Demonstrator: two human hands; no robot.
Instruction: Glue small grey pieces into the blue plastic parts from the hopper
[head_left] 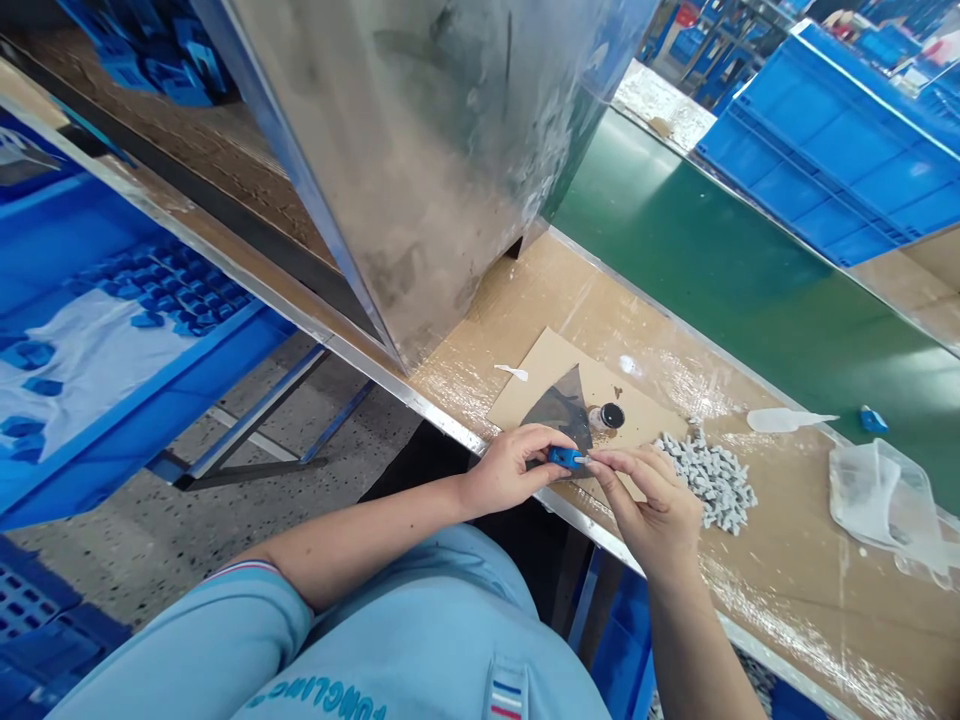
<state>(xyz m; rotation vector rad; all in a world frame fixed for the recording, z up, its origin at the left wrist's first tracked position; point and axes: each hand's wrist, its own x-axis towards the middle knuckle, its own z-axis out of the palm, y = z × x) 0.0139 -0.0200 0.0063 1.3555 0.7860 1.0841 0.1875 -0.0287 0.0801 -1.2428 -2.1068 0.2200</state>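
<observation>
My left hand point(510, 468) grips a small blue plastic part point(564, 458) between thumb and fingers. My right hand point(649, 500) pinches a small pale piece point(583, 459) at the blue part's end. Both hands are over a cardboard sheet point(600, 400) on the bench. A dark triangular film point(559, 410) lies on it, close to my left hand. Beside that stands a small open jar point(606, 417) with black contents. A heap of small grey parts point(709, 482) lies just past my right hand.
A white squeeze bottle point(787, 420), a blue piece point(874, 420), a clear plastic bag point(881, 500) and a white spatula point(511, 372) lie on the taped bench. A steel panel point(405, 150) rises behind it, beside a green conveyor belt point(720, 260). Blue crates point(832, 150) stand around.
</observation>
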